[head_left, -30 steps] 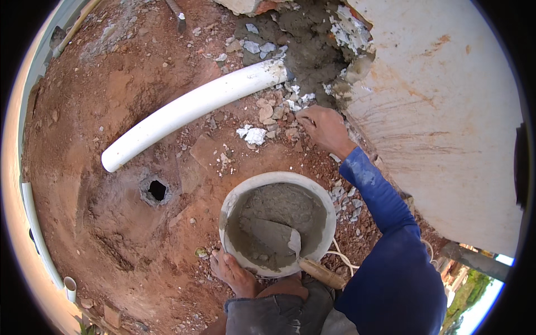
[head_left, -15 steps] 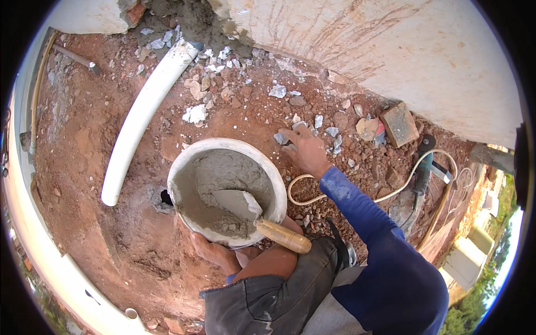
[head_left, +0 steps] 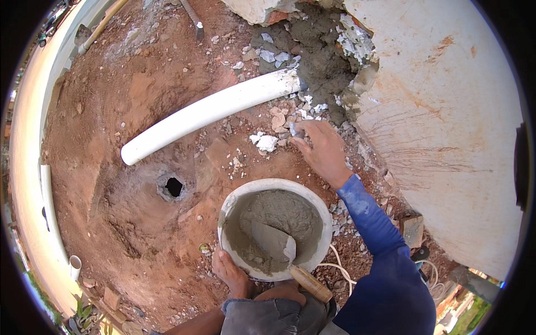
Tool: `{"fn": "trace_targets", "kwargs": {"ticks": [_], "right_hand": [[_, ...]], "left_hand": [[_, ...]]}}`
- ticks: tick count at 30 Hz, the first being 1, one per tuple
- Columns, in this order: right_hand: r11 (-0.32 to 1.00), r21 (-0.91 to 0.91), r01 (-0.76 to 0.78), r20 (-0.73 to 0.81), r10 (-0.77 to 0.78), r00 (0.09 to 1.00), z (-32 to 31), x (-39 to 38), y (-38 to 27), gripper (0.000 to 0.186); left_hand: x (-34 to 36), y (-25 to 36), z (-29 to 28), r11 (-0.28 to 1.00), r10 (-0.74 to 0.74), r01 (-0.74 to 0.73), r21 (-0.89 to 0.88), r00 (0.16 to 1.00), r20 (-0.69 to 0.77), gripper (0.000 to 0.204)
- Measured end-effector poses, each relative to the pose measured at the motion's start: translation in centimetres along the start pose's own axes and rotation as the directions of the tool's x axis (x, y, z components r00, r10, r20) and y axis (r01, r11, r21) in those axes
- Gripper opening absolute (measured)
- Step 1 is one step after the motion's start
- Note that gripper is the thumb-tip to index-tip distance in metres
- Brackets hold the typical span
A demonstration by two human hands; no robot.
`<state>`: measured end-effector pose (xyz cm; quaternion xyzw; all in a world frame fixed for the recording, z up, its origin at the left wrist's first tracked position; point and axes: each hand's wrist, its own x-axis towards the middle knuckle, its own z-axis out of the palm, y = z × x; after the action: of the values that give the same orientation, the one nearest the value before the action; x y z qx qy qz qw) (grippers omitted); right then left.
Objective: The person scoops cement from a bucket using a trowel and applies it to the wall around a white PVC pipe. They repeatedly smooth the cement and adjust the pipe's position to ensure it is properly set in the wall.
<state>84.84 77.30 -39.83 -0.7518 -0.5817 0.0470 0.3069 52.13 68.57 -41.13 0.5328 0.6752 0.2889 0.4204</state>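
My left hand [head_left: 230,273] grips the lower left side of a white bucket [head_left: 228,209] between my legs. Grey wet mortar [head_left: 285,209] lies inside the bucket. A trowel [head_left: 271,237] rests blade-down in the mortar, its wooden handle leaning over the near rim; neither hand touches it. My right hand [head_left: 325,151] reaches past the bucket, pinching a small grey-white rubble chip [head_left: 297,131] between thumb and fingers. Just beyond that hand, a white plastic pipe [head_left: 212,114] lies on the soil, its far end against wet mortar [head_left: 318,56] packed in the broken wall base.
A stained pale wall [head_left: 441,111] rises at the right. Left of the bucket is a dark hole [head_left: 173,187] in the red soil. White debris [head_left: 265,142] lies near the pipe, a hammer [head_left: 192,17] farther off. A pale cable [head_left: 340,265] and a brick [head_left: 412,230] are at right.
My view has swung toward the wall opening, so the pipe and bucket appear farther right. My right hand has lifted from the rubble with a chip and moved toward the pipe's far end.
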Motion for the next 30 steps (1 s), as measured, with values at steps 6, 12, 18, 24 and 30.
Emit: {"fn": "trace_targets", "kwargs": {"ticks": [6,12,18,24,30], "right_hand": [[0.900,-0.250,0.358,0.149,-0.330,0.932,8.5,11.3,1.3,0.025],[0.702,-0.605,0.374,0.136,-0.372,0.918,13.0,17.8,4.9,0.019],[0.531,-0.808,0.255,0.122,-0.272,0.954,16.2,24.6,10.9,0.011],[0.524,-0.837,0.156,0.093,-0.145,0.985,16.6,23.6,9.6,0.014],[0.519,-0.854,0.021,0.044,0.032,0.999,17.4,22.2,9.7,0.018]], "left_hand": [[-0.7,-3.0,-0.3,0.976,-0.055,0.047,0.213,0.998,0.029,0.046],[-0.3,-1.0,-0.7,0.898,-0.093,0.049,0.437,0.992,0.080,0.054],[0.4,0.7,-0.4,0.930,-0.058,0.050,0.365,0.998,0.012,0.047],[0.7,0.9,0.3,0.977,-0.108,0.113,0.181,0.993,-0.037,0.048],[0.3,-0.7,-0.7,0.950,-0.035,0.008,0.311,0.996,0.082,0.048]]}}
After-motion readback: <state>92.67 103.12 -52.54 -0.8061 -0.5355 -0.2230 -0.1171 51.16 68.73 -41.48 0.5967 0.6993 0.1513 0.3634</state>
